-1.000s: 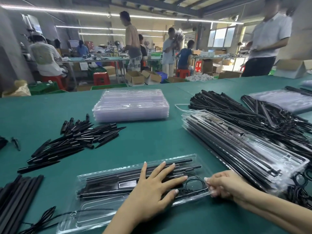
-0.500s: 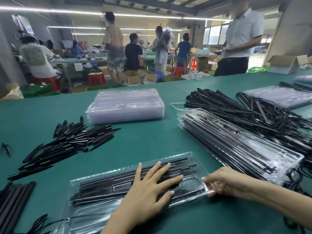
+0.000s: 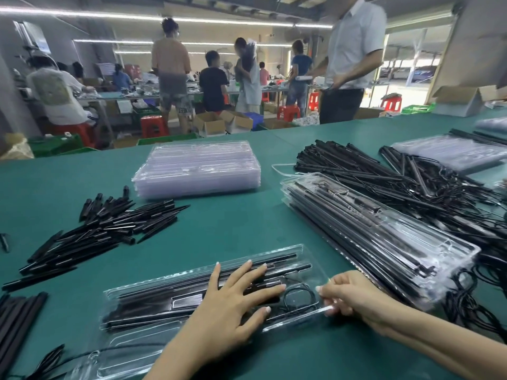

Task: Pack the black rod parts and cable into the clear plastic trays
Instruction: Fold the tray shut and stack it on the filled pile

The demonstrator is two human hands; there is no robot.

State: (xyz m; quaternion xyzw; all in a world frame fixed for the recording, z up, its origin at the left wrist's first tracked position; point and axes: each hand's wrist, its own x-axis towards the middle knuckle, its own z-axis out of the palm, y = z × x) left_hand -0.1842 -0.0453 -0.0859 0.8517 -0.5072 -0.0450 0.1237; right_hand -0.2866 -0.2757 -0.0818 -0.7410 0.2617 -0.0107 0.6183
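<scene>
A clear plastic tray [image 3: 153,305] lies in front of me on the green table, filled with black rods [image 3: 279,259] and a coiled black cable [image 3: 299,296]. My left hand [image 3: 233,300] lies flat on its lid with fingers spread, pressing down. My right hand [image 3: 354,297] pinches the tray's right end with curled fingers. Another clear tray [image 3: 123,360] lies partly under it at the near edge, with a cable across it.
A stack of empty clear trays [image 3: 197,168] stands at centre back. Packed trays [image 3: 384,237] are stacked on the right beside a heap of rods and cables [image 3: 397,176]. Short pointed black parts [image 3: 104,229] lie left; long rods [image 3: 16,322] at far left. People work behind.
Both hands stay on the tray. The view has shifted a little; the man at the back right has stepped left.
</scene>
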